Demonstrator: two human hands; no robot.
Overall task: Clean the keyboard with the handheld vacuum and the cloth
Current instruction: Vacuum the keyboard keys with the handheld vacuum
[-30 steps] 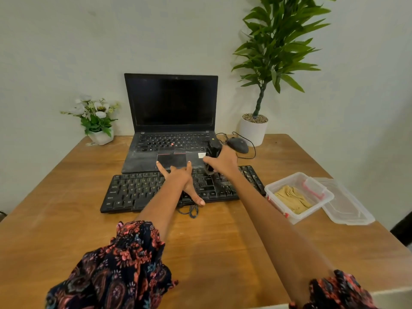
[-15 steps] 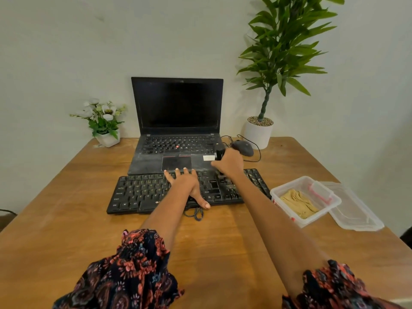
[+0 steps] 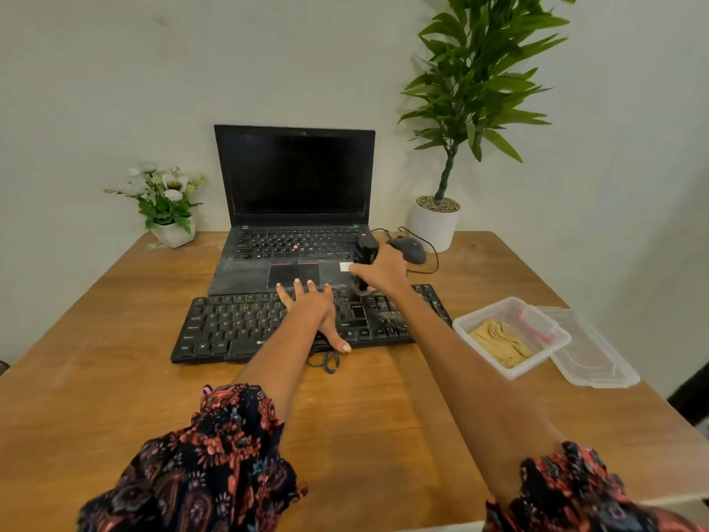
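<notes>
a single wide-angle view looks from the person's head, forward and down across the wooden table [image 3: 115,378] toward the pale wall [image 3: 115,71] behind it. both forearms reach away from the lens, sleeves close at the bottom edge, the left hand [image 3: 312,311] and right hand [image 3: 383,272] near mid-frame over the keyboard [image 3: 230,328]. the laptop [image 3: 295,174] sits farther back, facing the camera. the wide lens bends the table edges outward. no second view shares this scene.
</notes>
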